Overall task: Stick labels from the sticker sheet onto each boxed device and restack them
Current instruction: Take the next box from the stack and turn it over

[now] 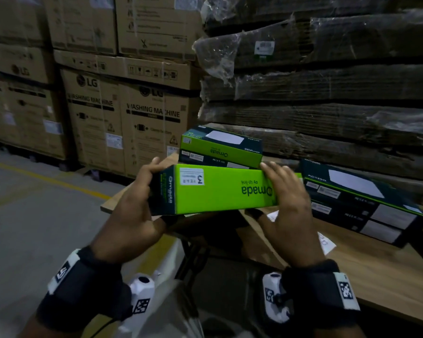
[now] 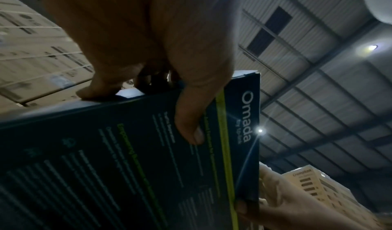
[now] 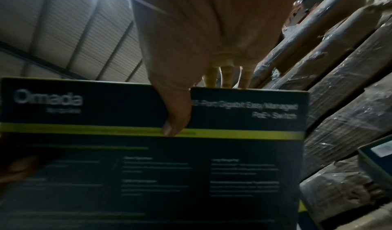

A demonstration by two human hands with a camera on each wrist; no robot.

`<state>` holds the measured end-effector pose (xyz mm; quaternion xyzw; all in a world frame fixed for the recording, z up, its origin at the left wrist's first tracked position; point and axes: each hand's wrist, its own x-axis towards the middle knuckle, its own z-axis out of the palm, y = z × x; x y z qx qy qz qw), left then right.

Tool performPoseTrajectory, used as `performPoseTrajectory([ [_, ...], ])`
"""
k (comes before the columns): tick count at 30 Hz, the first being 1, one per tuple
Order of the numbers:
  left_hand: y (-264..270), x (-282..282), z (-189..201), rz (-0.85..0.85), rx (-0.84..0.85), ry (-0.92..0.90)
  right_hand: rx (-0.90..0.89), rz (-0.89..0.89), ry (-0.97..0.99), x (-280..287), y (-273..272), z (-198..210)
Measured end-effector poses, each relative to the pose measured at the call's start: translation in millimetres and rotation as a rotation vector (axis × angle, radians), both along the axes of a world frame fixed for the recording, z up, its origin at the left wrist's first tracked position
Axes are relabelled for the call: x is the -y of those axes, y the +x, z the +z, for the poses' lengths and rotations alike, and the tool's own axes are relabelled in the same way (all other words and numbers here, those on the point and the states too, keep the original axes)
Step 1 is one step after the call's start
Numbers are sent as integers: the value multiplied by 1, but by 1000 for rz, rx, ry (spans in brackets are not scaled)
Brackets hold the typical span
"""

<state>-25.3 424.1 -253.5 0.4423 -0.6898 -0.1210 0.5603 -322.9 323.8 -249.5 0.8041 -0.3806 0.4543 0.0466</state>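
green-sided omada box point(image 1: 220, 189) is gripped at both ends, left hand point(image 1: 134, 201) and right hand point(image 1: 288, 203) curled over its edges, held in open air above the wooden table point(image 1: 376, 269) edge, stacked boxes point(image 1: 366, 203) just beyond the grip, cartons behind.

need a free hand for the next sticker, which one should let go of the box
Right. The right hand is closer to the sticker sheet on the table, while the left hand can keep gripping the box.
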Motion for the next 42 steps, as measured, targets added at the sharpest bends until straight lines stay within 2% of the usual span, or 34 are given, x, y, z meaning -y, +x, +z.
performPoseTrajectory([
  [3, 9, 6, -14, -7, -69, 73, -46, -101, -55, 3, -2, 5],
  [8, 0, 4, -11, 130, -48, -6, -67, -121, -123, -6, 10, -1],
  [14, 6, 8, -7, 141, 77, -88, -79, -123, -135, -11, 7, -3],
  [19, 31, 15, -11, 84, 33, -57, 12, -193, -69, -7, -14, -3],
  [22, 46, 20, -14, 74, 10, -29, 132, -82, -22, -5, -19, -7],
  [24, 50, 24, -19, 148, 41, 2, 156, -25, -50, -8, -15, -4],
  [26, 49, 31, -28, 327, 116, 67, 96, -49, -144, -13, -9, 1],
  [28, 38, 35, -34, 530, 271, 103, -19, -102, -258, -19, -3, 5],
  [29, 30, 37, -35, 579, 356, 77, -66, -111, -302, -22, 1, 7],
  [31, 8, 40, -34, 502, 443, -5, -80, -66, -343, -27, 13, 10],
  [32, -4, 40, -32, 398, 410, -13, -63, -25, -347, -30, 19, 10],
  [34, -19, 42, -29, 240, 213, -4, -30, 49, -337, -33, 27, 10],
  [35, -21, 43, -27, 221, 128, -15, -17, 74, -323, -33, 27, 9],
  [38, -10, 50, -26, 172, 91, -23, 37, 98, -211, -23, 14, 3],
  [42, 14, 60, -40, 45, 30, 55, 46, 0, -93, -6, -12, -3],
])
